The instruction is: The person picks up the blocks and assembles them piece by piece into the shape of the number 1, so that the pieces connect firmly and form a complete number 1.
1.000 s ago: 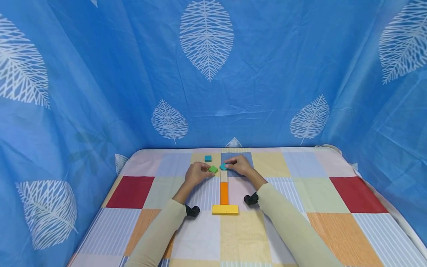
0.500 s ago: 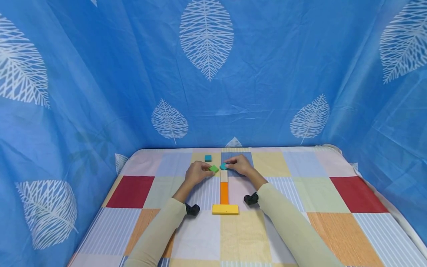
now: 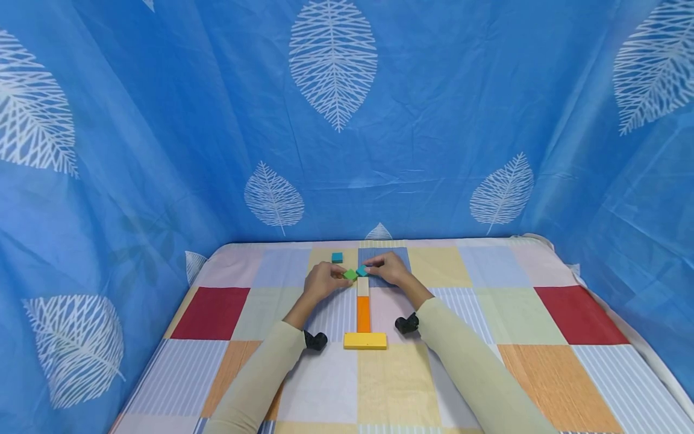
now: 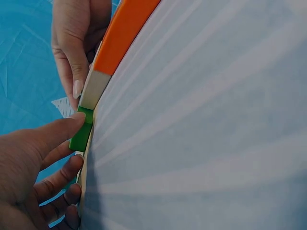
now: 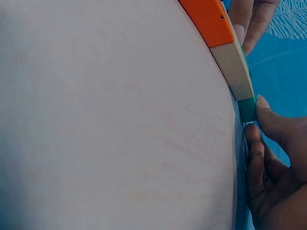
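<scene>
In the head view my left hand [image 3: 323, 281] pinches a green block [image 3: 350, 275] between thumb and fingers. Just to its right, a teal block [image 3: 362, 270] is pinched by my right hand [image 3: 389, 269]. Both sit at the far end of a row on the cloth: a plain wooden block [image 3: 362, 286], an orange block [image 3: 363, 314], then a yellow block [image 3: 365, 341] lying crosswise nearest me. The left wrist view has my thumb on the green block [image 4: 85, 129], close to the wooden one. In the right wrist view the teal block [image 5: 247, 110] meets the wooden block's end.
Behind my left hand lies a separate teal-blue block [image 3: 337, 257]. A patchwork cloth [image 3: 401, 386] covers the table. Blue curtain [image 3: 423, 120] with white leaf prints hangs behind and at both sides. Black wrist cameras [image 3: 315, 341] jut inward from both sleeves.
My left hand has moved slightly right with the green block, bringing it closer to the teal block. The right hand stays nearly still, holding the teal block.
</scene>
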`<action>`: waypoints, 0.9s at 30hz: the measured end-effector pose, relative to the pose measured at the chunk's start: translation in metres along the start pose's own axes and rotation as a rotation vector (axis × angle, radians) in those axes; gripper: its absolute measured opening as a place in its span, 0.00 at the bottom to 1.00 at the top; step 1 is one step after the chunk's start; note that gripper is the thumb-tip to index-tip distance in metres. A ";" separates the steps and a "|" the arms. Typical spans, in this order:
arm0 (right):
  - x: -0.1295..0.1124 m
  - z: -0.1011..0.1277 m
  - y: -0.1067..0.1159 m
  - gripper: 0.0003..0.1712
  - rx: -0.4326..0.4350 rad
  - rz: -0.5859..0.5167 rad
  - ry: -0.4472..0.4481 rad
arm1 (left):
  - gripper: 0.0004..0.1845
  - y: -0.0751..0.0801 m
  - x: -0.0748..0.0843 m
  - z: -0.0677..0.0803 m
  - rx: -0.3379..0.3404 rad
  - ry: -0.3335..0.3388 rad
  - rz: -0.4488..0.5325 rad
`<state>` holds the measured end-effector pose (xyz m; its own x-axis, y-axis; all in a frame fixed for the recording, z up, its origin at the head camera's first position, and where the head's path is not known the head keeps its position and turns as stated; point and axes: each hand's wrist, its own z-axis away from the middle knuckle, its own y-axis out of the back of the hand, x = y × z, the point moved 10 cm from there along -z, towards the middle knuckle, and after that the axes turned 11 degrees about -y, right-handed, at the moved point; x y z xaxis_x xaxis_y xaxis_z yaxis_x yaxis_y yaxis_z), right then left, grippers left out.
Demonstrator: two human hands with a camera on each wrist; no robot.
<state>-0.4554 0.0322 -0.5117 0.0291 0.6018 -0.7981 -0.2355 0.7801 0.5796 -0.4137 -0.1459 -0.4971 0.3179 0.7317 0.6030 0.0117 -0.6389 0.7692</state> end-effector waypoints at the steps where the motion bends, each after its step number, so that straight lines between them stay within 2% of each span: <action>1: 0.000 0.000 0.000 0.12 -0.001 0.000 0.001 | 0.19 -0.001 0.000 0.000 -0.001 0.006 0.000; 15: 0.001 0.001 -0.003 0.12 -0.003 -0.005 0.012 | 0.19 -0.002 -0.001 0.001 0.000 0.028 0.007; 27: 0.002 -0.001 -0.003 0.12 0.003 -0.006 0.012 | 0.19 -0.001 0.000 -0.001 0.010 0.000 0.006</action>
<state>-0.4558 0.0309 -0.5147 0.0192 0.5950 -0.8035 -0.2327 0.7842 0.5752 -0.4150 -0.1450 -0.4975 0.3183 0.7280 0.6072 0.0194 -0.6454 0.7636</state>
